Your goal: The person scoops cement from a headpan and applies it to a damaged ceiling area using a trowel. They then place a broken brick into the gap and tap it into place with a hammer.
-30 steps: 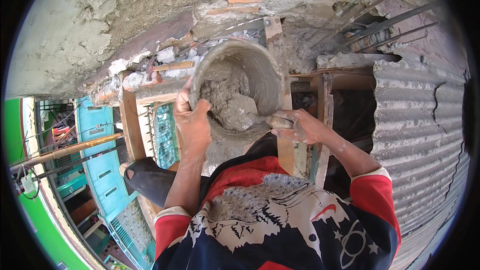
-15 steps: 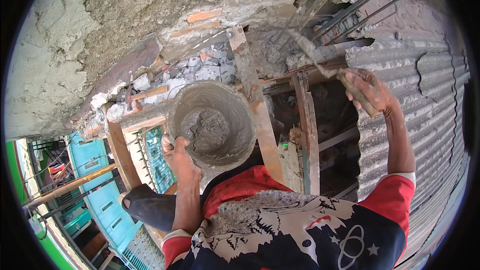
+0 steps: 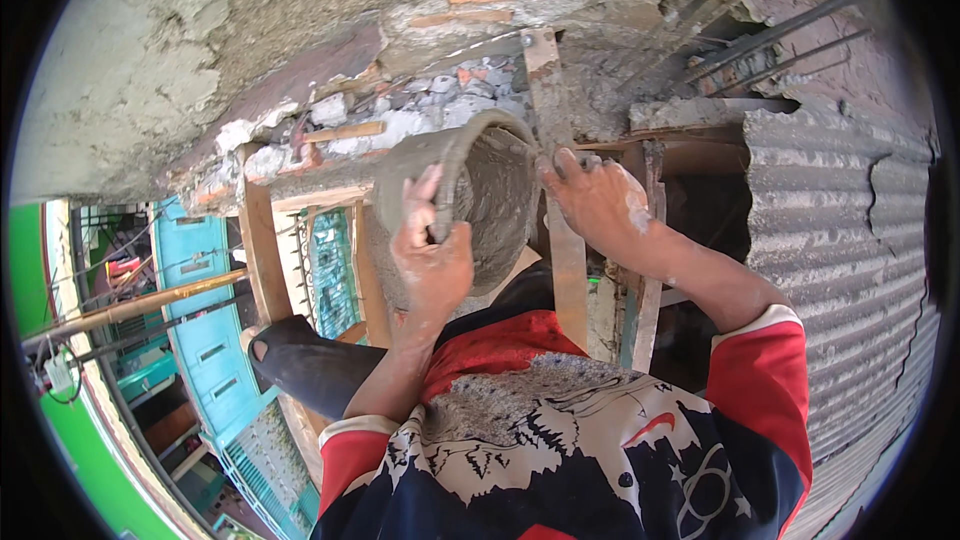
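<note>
left hand [image 3: 432, 262] and right hand [image 3: 598, 202] on a mortar-caked bucket [image 3: 470, 195], tipped on its side at chest height.

bucket mouth faces right, toward the wooden post [image 3: 556, 180] just beside it; inside coated grey. behind it a broken wall [image 3: 300, 60] with rubble and brick showing, steel rebars [image 3: 770, 30] upper right, corrugated metal sheet [image 3: 850, 240] to the right. left hand closed over the near rim, fingers curled inside. right hand at the far rim by the post, fingers bent; whether it grips the rim, cannot tell.
</note>
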Motion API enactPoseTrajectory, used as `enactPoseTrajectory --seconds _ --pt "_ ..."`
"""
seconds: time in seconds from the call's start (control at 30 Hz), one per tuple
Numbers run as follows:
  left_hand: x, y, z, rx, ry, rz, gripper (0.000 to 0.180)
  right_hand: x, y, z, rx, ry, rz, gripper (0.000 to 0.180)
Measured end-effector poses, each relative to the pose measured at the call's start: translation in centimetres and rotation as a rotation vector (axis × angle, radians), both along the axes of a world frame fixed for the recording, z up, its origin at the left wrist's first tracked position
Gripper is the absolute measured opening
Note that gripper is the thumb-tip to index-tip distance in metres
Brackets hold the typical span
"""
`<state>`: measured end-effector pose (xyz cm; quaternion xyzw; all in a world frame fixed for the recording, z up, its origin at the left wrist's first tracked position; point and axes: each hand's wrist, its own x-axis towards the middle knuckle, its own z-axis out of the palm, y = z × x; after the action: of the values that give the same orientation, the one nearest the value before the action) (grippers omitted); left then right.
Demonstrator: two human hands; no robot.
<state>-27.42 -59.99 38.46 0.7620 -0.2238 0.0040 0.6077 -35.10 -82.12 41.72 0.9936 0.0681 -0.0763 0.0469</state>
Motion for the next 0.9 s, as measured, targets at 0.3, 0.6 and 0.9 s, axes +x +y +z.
enactPoseTrajectory --seconds 0.3,0.6,0.9 --pt "3.0 1.6 2.3 -0.064 -0.089 -0.182 0.024 0.5 -0.9 -4.5 0.471 0.241 -0.010 0.053" --pt "4.1 2.0 2.3 -0.212 0.204 -0.034 0.020 -3.4 0.0 -6.9 1.269 0.460 -0.298 0.046" --pt "3.2 1.5 -0.5 -0.642 0.728 0.244 0.021 -6.7 -5.9 4.1 1.186 0.440 -0.477 0.053"
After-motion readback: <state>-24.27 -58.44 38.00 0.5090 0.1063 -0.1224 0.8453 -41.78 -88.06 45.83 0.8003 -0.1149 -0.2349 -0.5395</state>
